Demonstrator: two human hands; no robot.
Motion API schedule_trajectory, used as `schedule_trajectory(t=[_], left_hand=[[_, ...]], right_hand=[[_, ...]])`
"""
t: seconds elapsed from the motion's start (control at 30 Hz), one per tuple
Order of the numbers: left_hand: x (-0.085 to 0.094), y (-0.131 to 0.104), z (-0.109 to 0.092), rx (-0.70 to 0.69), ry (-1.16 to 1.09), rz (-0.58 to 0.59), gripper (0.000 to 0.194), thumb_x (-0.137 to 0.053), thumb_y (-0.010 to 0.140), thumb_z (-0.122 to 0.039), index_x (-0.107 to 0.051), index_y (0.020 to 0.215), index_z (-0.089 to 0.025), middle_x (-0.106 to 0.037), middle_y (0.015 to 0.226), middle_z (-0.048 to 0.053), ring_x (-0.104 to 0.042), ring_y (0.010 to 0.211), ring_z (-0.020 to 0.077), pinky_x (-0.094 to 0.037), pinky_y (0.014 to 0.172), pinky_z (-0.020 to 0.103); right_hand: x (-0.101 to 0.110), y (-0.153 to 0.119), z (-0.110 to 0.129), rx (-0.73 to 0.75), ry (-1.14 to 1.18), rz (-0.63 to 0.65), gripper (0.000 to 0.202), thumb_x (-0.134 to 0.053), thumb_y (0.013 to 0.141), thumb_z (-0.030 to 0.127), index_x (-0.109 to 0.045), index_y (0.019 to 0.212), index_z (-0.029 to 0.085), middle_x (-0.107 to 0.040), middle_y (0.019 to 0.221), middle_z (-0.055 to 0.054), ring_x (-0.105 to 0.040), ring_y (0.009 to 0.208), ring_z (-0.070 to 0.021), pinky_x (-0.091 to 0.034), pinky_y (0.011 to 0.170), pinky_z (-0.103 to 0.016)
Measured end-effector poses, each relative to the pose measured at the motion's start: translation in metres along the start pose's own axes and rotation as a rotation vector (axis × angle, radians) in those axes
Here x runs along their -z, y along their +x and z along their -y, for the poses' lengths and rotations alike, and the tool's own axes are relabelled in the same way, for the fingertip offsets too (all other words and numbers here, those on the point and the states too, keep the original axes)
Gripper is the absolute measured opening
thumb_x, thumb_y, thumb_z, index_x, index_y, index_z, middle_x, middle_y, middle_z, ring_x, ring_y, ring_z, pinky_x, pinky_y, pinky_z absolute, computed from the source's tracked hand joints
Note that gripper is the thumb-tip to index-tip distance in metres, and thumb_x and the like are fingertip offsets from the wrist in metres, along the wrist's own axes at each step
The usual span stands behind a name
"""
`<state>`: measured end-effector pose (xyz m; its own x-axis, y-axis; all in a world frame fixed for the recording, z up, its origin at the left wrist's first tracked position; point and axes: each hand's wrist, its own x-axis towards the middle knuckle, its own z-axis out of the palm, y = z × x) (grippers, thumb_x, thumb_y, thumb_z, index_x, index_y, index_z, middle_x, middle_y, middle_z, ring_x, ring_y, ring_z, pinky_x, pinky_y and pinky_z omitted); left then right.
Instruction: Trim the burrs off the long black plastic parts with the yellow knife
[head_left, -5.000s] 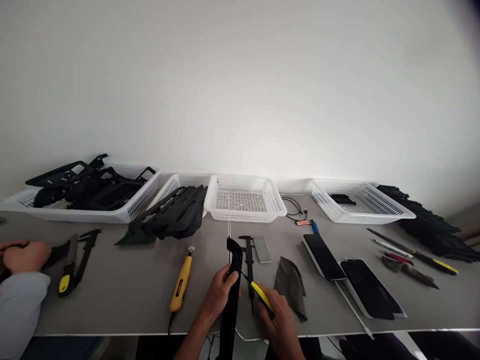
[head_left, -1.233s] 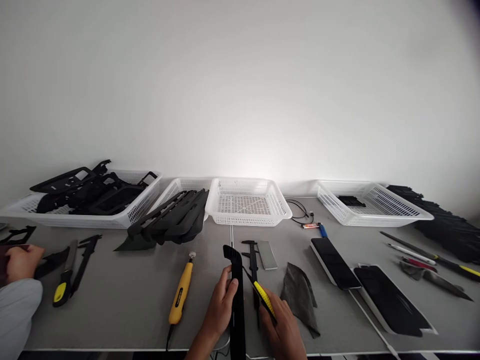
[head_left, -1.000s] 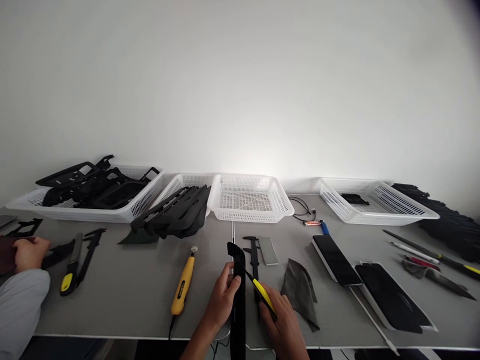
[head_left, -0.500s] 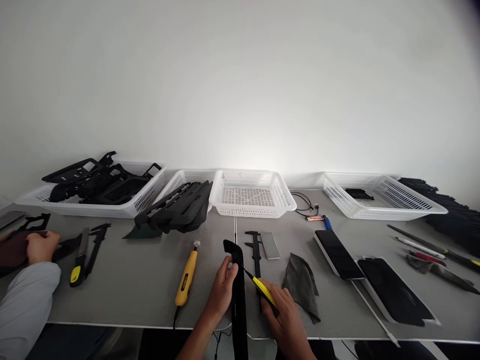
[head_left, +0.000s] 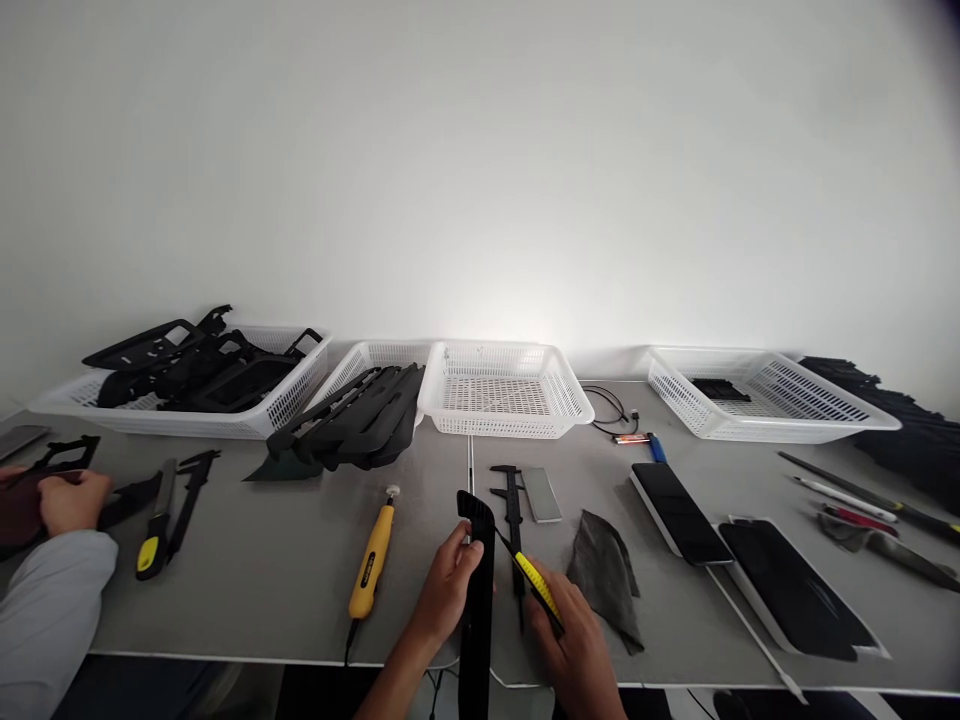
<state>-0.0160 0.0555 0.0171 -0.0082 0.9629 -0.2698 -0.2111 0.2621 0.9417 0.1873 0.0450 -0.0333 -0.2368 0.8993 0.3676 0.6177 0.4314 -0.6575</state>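
Plain pale wall rises behind a grey worktable lined with white perforated baskets. At the table's near edge, the person's left hand grips a long black plastic trim piece, its hooked end pointing away. The right hand is closed around a yellow-and-black handled tool, its thin dark tip beside the trim; whether they touch cannot be told. Just beyond lie a black caliper and a grey rectangular block, with a dark cloth to the right. A yellow rotary tool lies to the left; farther left, a co-worker's hand holds something maroon.
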Motion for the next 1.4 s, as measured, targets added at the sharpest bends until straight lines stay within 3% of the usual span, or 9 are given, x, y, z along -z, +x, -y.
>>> schedule_trajectory(t=[0.23, 0.43, 0.83, 1.1, 1.2, 1.4], left_hand=[[-0.003, -0.002, -0.007, -0.031, 0.047, 0.05, 0.053, -0.065, 0.087, -0.072, -0.059, 0.1, -0.021, -0.053, 0.072, -0.004, -0.062, 0.064, 0.017, -0.054, 0.062, 0.03], [-0.001, -0.001, -0.002, -0.021, 0.051, -0.008, 0.053, -0.066, 0.085, -0.07, -0.059, 0.1, -0.02, -0.056, 0.073, -0.003, -0.063, 0.065, 0.0176, -0.052, 0.061, 0.029], [0.002, 0.005, 0.019, -0.028, 0.058, -0.067, 0.061, -0.07, 0.084, -0.065, -0.063, 0.122, -0.018, -0.059, 0.082, -0.001, -0.062, 0.071, 0.0185, -0.056, 0.065, 0.031], [0.006, 0.006, 0.024, -0.054, 0.103, -0.066, 0.055, -0.069, 0.087, -0.061, -0.067, 0.121, -0.018, -0.062, 0.086, 0.002, -0.062, 0.076, 0.0197, -0.056, 0.067, 0.03], [0.005, 0.004, 0.019, -0.027, 0.103, -0.083, 0.062, -0.069, 0.086, -0.062, -0.064, 0.129, -0.017, -0.062, 0.091, 0.003, -0.065, 0.081, 0.0221, -0.058, 0.07, 0.033], [0.001, 0.0, 0.01, -0.037, 0.04, 0.003, 0.059, -0.066, 0.09, -0.057, -0.061, 0.136, -0.021, -0.049, 0.075, -0.005, -0.057, 0.066, 0.0159, -0.059, 0.068, 0.033]], right_hand=[[-0.002, -0.002, -0.001, -0.032, -0.005, -0.009, 0.042, -0.046, 0.11, 0.043, -0.061, 0.146, 0.028, -0.073, 0.131, -0.009, -0.072, 0.116, -0.024, -0.062, 0.094, -0.034], [0.001, 0.0, 0.0, 0.007, -0.009, -0.007, 0.039, -0.047, 0.109, 0.041, -0.064, 0.142, 0.028, -0.075, 0.125, -0.008, -0.073, 0.11, -0.0238, -0.063, 0.091, -0.034], [0.012, 0.004, 0.01, 0.042, 0.074, 0.009, 0.038, -0.05, 0.106, 0.035, -0.068, 0.139, 0.027, -0.073, 0.097, -0.006, -0.071, 0.087, -0.0198, -0.062, 0.077, -0.027], [0.009, 0.002, 0.006, 0.015, 0.088, 0.016, 0.039, -0.048, 0.107, 0.037, -0.07, 0.137, 0.025, -0.072, 0.099, -0.008, -0.071, 0.088, -0.0197, -0.061, 0.078, -0.027], [0.009, 0.001, 0.007, -0.019, 0.097, -0.003, 0.039, -0.048, 0.106, 0.037, -0.07, 0.137, 0.026, -0.072, 0.099, -0.008, -0.07, 0.087, -0.0188, -0.06, 0.076, -0.025], [0.012, 0.0, 0.006, -0.086, 0.13, -0.013, 0.039, -0.053, 0.101, 0.029, -0.071, 0.135, 0.026, -0.075, 0.113, -0.008, -0.072, 0.098, -0.0211, -0.06, 0.078, -0.024]])
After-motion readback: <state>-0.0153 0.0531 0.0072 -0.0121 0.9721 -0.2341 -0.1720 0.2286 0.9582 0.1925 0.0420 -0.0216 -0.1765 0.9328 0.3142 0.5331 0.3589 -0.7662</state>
